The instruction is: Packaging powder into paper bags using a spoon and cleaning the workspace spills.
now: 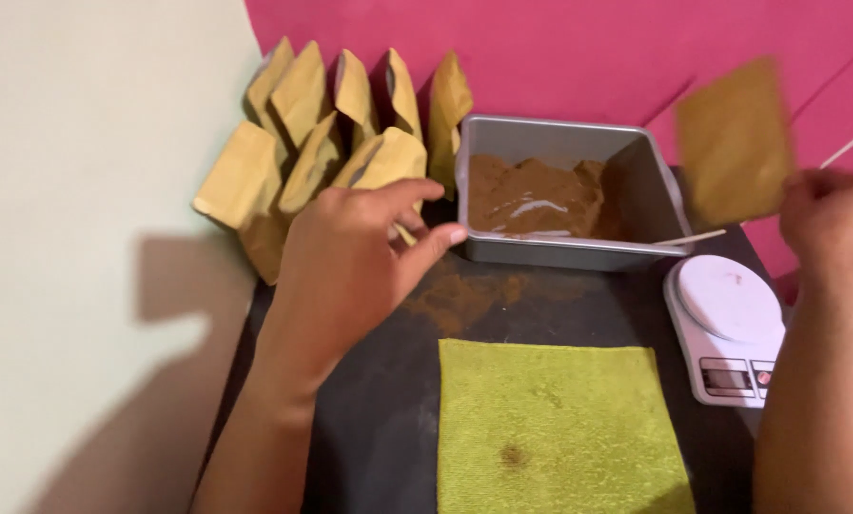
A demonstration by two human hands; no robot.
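Pouch in hand: a flat brown paper pouch (735,141), blurred, held up at the far right, above and beyond the scale, in front of the pink wall.
Right hand: the right hand (831,221) grips the pouch by its lower right corner, fingers closed on it.
Left hand: the left hand (350,266) hovers left of the tin, thumb and forefinger a narrow gap apart, holding nothing that can be seen; its fingertips lie just in front of the nearest standing pouches.
Standing pouches: a cluster of brown paper pouches (303,143) stands at the far left, leaning against one another, just left of the tin.
Tin: a square metal tin (559,252) at the far centre, part filled with brown powder (540,195); a thin stick (688,238) rests on its right near corner.
Spill: some brown powder dust (464,295) lies on the dark table (379,428) just near of the tin.
Cloth: a green cloth (559,428) lies flat at the near centre, with a small brown stain.
Scale: a white kitchen scale (726,324) sits right of the cloth, below the raised pouch.
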